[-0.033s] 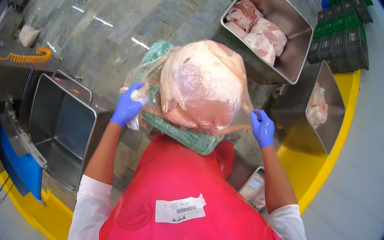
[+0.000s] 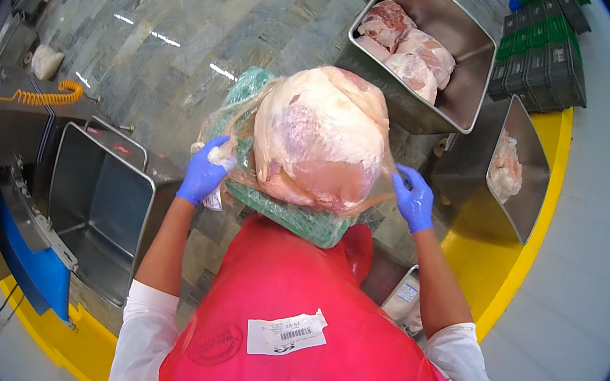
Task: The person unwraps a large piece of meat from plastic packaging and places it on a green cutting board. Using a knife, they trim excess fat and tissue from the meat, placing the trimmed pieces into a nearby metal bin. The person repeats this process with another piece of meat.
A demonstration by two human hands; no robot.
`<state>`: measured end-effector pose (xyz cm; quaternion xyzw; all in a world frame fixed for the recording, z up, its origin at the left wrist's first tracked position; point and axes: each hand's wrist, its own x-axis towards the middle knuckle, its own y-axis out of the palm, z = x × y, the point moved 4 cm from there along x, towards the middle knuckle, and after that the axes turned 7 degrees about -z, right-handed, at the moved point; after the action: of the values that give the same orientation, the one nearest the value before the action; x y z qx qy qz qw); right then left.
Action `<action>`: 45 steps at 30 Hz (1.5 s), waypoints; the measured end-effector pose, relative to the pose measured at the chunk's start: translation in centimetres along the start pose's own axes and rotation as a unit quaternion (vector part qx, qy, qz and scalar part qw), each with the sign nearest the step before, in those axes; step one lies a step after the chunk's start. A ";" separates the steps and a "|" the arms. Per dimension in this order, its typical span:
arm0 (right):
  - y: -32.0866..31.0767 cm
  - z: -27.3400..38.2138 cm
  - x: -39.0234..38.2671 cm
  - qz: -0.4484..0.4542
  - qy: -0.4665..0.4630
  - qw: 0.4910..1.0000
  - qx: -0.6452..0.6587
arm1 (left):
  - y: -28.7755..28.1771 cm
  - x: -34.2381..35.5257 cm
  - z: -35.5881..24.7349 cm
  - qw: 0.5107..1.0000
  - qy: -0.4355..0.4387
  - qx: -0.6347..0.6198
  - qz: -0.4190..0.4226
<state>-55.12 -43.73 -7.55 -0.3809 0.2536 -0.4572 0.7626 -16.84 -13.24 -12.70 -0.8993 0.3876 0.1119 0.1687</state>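
A large pale piece of raw meat [image 2: 321, 135] with a pinkish patch sits in front of me, partly wrapped in stretched clear plastic film [image 2: 248, 111]. Beneath it shows green plastic [image 2: 283, 217]. At the meat's left side, my left hand [image 2: 204, 174], in a blue glove, is closed on a bunched part of the film; a whitish wad bulges from the grip. On the other side, my gloved right hand [image 2: 412, 198] pinches the film where it stretches off the meat. A white tag hangs under my left hand.
A metal bin [image 2: 475, 108] at the far right holds several pieces of meat. Nearer, another metal bin [image 2: 536, 196] contains pale scraps. To my left stand an open metal tub [image 2: 142, 247] and machinery with an orange coiled hose [image 2: 46, 95]. Grey and green crates [image 2: 555, 76] are stacked far right.
My right hand has shifted slightly left and upward, closer to the meat. My left hand still grips the film, and the meat has barely moved.
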 end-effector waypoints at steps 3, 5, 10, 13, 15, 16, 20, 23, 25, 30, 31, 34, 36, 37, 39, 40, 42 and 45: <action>2.8 5.2 2.9 -0.007 -0.180 0.979 0.095 | 1.4 0.5 0.7 1.000 0.020 0.009 -0.009; 5.0 8.5 5.3 -0.014 -0.225 0.968 0.107 | 3.1 0.9 1.3 0.999 -0.028 -0.036 -0.008; 10.1 7.7 16.8 0.064 -0.123 0.971 0.193 | 7.1 1.9 4.4 1.000 -0.013 0.009 -0.027; 10.7 6.8 18.7 0.201 0.126 0.919 0.314 | 7.4 2.1 6.6 0.989 -0.085 -0.110 -0.043; 11.0 6.0 17.9 0.232 0.265 0.860 0.368 | 7.5 2.2 8.4 0.976 -0.128 -0.172 -0.044; 11.5 5.0 17.1 0.241 0.272 0.825 0.432 | 7.8 2.3 8.7 0.979 -0.120 -0.160 -0.042; 14.1 0.8 13.9 0.256 0.290 0.715 0.583 | 8.3 2.6 7.6 0.984 -0.110 -0.141 -0.020; 14.5 0.1 13.4 0.255 0.286 0.712 0.589 | 8.3 3.5 6.1 0.977 -0.138 -0.162 -0.001; 14.8 -0.2 13.0 0.244 0.284 0.714 0.592 | 8.4 4.3 7.6 0.962 -0.201 -0.183 0.006; 15.1 0.5 10.4 0.190 0.326 0.686 0.622 | 8.3 5.6 9.4 0.964 -0.216 -0.154 -0.010; 14.9 0.3 10.7 0.182 0.295 0.708 0.616 | 8.5 6.1 9.5 0.963 -0.222 -0.152 -0.006; 15.6 -0.5 12.8 0.172 0.230 0.737 0.612 | 8.3 5.9 10.0 0.988 -0.143 -0.049 -0.013; 16.4 -0.9 14.6 0.188 0.229 0.713 0.635 | 8.0 4.9 12.7 0.990 0.047 0.117 -0.065; 16.4 -0.5 15.2 0.175 0.228 0.727 0.623 | 8.2 3.6 13.9 0.966 0.139 0.196 -0.091; 16.2 -0.7 16.6 0.138 0.231 0.753 0.601 | 9.0 -0.2 10.8 0.984 0.069 0.130 -0.103; 16.3 -0.8 17.5 0.154 0.244 0.742 0.605 | 9.1 -1.9 9.4 0.988 0.034 0.098 -0.113; 16.9 -0.5 18.8 0.197 0.267 0.720 0.610 | 9.7 -4.1 11.8 0.998 0.007 0.037 -0.059; 18.2 -0.3 20.1 0.201 0.241 0.758 0.572 | 10.6 -4.9 13.3 0.985 -0.098 -0.131 -0.045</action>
<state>-37.11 -56.45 -23.28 0.3085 0.1913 -0.4298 0.8267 -28.83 -11.65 -25.55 -0.9151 0.3101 0.2413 0.0909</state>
